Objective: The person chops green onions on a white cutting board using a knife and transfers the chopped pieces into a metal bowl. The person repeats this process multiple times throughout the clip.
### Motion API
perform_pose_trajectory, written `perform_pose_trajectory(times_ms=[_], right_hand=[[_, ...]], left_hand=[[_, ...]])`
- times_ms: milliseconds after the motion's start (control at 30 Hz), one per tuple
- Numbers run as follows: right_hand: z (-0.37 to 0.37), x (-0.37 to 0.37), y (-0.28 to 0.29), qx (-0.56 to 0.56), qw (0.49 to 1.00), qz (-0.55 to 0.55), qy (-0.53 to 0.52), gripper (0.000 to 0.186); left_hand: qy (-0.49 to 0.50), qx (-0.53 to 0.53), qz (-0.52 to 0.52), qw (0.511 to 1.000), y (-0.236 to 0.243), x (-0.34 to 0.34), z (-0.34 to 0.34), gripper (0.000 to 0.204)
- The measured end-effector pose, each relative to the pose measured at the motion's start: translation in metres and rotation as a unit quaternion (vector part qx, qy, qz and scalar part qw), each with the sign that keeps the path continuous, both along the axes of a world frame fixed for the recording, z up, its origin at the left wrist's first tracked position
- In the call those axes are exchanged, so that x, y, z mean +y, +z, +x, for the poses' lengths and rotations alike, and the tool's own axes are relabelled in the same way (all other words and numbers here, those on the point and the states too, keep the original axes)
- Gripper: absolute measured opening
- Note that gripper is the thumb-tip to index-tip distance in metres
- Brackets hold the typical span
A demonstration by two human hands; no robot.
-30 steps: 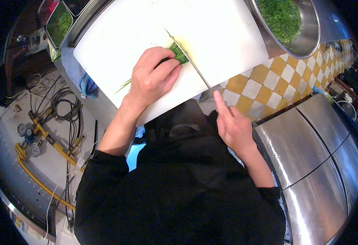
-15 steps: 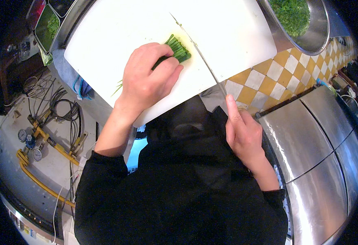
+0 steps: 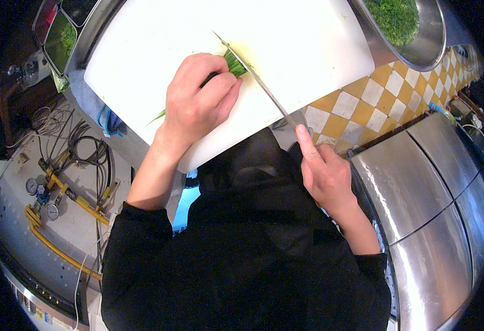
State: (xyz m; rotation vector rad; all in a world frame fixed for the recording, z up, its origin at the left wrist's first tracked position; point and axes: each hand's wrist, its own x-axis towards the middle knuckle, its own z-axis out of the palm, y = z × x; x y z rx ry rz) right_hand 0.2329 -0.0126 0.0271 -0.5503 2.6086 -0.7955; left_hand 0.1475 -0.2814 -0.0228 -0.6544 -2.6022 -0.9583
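In the head view the work in hand was the slicing of a bundle of green stalks [image 3: 232, 63] on a white cutting board [image 3: 308, 44]. The left hand [image 3: 198, 102] lay over the bundle with its fingers curled and pressed down, pinning the stalks to the board, so that only the cut end showed beyond the fingertips and thin tips trailed out at the near left under the palm. The right hand [image 3: 322, 171] was wrapped around the handle of a knife [image 3: 258, 83], index finger stretched along the spine; the handle itself was hidden in the grip. The blade ran slantwise from that hand toward the far left and met the cut end of the stalks just beside the left fingertips. At the far right a steel bowl [image 3: 427, 38] held chopped greens, and it overlapped the board's right edge. By my judgement the chopping was midway, since most of the bundle remained under the hand. The next stroke would call for the left fingers to creep back along the stalks while the blade kept close to the knuckles without touching them.

Against the frame half a second earlier, the blade stood nearer the left fingertips and the green end poking out looked shorter; both hands held the same grips, and the board and bowl lay as they had
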Motion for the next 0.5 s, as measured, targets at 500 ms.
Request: perform_pose_trajectory(times_ms=[500], right_hand=[[0.009, -0.008, 0.017, 0.022, 1.000, 0.005, 0.015, 0.070]], left_hand=[[-0.022, 0.058, -0.024, 0.998, -0.004, 0.002, -0.005, 0.020]])
